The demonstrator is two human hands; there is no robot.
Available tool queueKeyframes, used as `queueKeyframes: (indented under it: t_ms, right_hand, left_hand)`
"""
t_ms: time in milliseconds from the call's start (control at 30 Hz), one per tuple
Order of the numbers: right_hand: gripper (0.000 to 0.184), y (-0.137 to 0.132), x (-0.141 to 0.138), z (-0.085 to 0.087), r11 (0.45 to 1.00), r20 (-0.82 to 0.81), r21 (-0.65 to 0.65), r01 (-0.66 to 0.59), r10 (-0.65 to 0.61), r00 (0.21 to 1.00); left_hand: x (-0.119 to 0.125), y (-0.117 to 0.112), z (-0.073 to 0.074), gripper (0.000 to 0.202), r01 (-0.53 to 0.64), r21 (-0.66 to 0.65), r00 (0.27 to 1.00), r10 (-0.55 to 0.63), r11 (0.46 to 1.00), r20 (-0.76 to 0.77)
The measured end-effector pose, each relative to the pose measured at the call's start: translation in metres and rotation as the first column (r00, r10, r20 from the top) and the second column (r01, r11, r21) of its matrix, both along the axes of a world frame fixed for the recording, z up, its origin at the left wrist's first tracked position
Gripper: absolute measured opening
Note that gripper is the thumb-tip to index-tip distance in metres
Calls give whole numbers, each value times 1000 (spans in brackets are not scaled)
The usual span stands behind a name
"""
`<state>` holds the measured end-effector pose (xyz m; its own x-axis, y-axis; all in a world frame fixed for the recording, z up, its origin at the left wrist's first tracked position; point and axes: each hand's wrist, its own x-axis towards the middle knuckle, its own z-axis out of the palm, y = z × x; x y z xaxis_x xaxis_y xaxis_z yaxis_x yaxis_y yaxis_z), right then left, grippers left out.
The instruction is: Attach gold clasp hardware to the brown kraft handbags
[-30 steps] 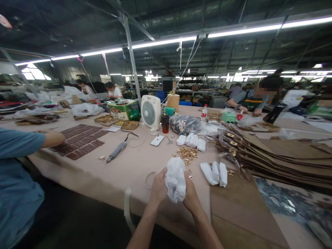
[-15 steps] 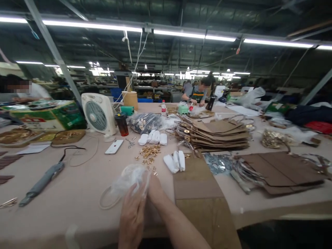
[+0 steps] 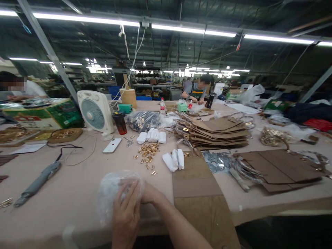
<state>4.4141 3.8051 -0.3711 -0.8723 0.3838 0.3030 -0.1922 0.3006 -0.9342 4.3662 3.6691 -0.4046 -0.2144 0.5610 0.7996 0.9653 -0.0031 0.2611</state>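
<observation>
Tool (image 3: pixel 38 183), grey and long with round body and black cable, lies at the left of the tabletop (image 3: pixel 75 204), slanting away from its near edge. Beyond it, farther from this edge, stands a white square plastic fan (image 3: pixel 94 112), and just right of the fan's foot lies a white flat phone (image 3: pixel 112 145).

Closer to the near edge, left of the middle, is a thin clear plastic bag (image 3: pixel 107 193), crumpled, with no clear long axis. Its bulk lies to the left of both hands, so the left hand (image 3: pixel 126 216) is the nearer one. Left fingers are stretched nearly straight, side by side, pointing away from the near edge and overlapping the film; whether this grip pinches it, I cannot tell. The right hand (image 3: pixel 147 192) comes from the right, its fingers partly hidden behind the left ones and the film, so I cannot tell how closed its grip is. Whether the bag rests on the tabletop is also unclear.

Beyond the hands, slightly right, small gold-coloured metal pieces (image 3: pixel 149 150) are scattered. Right of them lie three white wrapped bundles (image 3: pixel 174 160), beside a brown flat panel (image 3: pixel 198 180) which passes over the near edge.
</observation>
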Motion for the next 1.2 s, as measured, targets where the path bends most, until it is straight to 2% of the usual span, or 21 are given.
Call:
queueKeyframes:
  t_ms: [67, 133, 167, 233, 300, 333, 400, 467, 567, 667, 733, 800, 867, 900, 933, 967, 1033, 1100, 1133, 1167, 1200]
  right_hand:
    - [27, 5, 14, 11, 999, 15, 46, 22, -23, 1000]
    - [29, 15, 30, 18, 980, 0, 55, 189, -190, 982]
    - [29, 21, 37, 20, 950, -12, 54, 308, -308, 951]
    - [31, 38, 52, 19, 847, -6, 131, 516, -519, 855]
    - [34, 54, 65, 12, 701, 65, 368, 611, -675, 735]
    - [36, 61, 71, 8, 620, 114, 516, 592, -734, 669]
    - [40, 71, 79, -1, 480, 188, 749, 456, -814, 549]
    - [38, 76, 84, -9, 393, 208, 861, 322, -850, 483]
    - [30, 81, 88, -16, 314, 182, 918, 242, -877, 445]
    - [35, 87, 93, -18, 321, 183, 905, 278, -886, 427]
    - [34, 91, 97, -17, 377, 175, 837, 397, -871, 459]
    - [36, 92, 97, -17, 484, 149, 643, 594, -840, 522]
    - [43, 89, 91, -18, 618, 119, 250, 746, -784, 609]
    - [46, 86, 85, -18, 663, 113, 0, 749, -744, 658]
    - [48, 82, 78, -18, 674, 110, -243, 697, -695, 711]
    - [49, 77, 70, -18, 656, 109, -451, 606, -633, 766]
    - [47, 66, 55, -17, 587, 93, -706, 396, -478, 873]
    - [44, 55, 44, -17, 566, 52, -786, 248, -338, 940]
    - [44, 51, 40, -18, 581, 41, -786, 211, -292, 956]
    - [45, 46, 38, -19, 607, 43, -768, 203, -268, 963]
    - [46, 43, 37, -20, 639, 54, -738, 218, -267, 962]
  left_hand:
    - [-25, 4, -2, 61, -54, 0, 998, 54, 999, -24]
    - [-55, 7, -9, 52, -119, -36, 992, 117, 992, -48]
    - [-69, 8, -14, 46, -140, -71, 989, 135, 988, -66]
    - [-91, 9, -26, 37, -170, -170, 983, 154, 971, -103]
    - [-101, 7, -36, 33, -200, -266, 977, 172, 943, -124]
    - [-102, 6, -40, 33, -215, -298, 975, 186, 930, -125]
    - [-98, 5, -43, 35, -238, -326, 971, 211, 915, -114]
    - [-90, 3, -40, 41, -249, -317, 968, 229, 915, -99]
    - [-81, -1, -30, 54, -253, -246, 967, 243, 936, -70]
    - [-75, -8, -20, 58, -225, -137, 974, 223, 965, -28]
    - [-71, -12, -17, 52, -176, -52, 984, 176, 983, -5]
    - [-64, -10, -16, 44, -92, 0, 994, 92, 996, 55]
    - [-54, -1, -13, 37, 9, -14, 976, -6, 1000, 220]
    - [-48, 7, -10, 36, 61, -34, 938, -46, 998, 342]
    - [-42, 17, -6, 37, 113, -50, 876, -76, 992, 476]
    - [-36, 27, -1, 40, 164, -48, 788, -102, 985, 607]
    - [-27, 49, 9, 51, 280, 35, 553, -191, 959, 811]
    - [-21, 68, 17, 64, 362, 197, 300, -314, 911, 901]
    - [-21, 76, 18, 70, 375, 256, 211, -351, 891, 912]
    - [-21, 82, 18, 74, 375, 286, 158, -366, 882, 917]
    - [-22, 86, 17, 76, 369, 289, 138, -360, 883, 923]
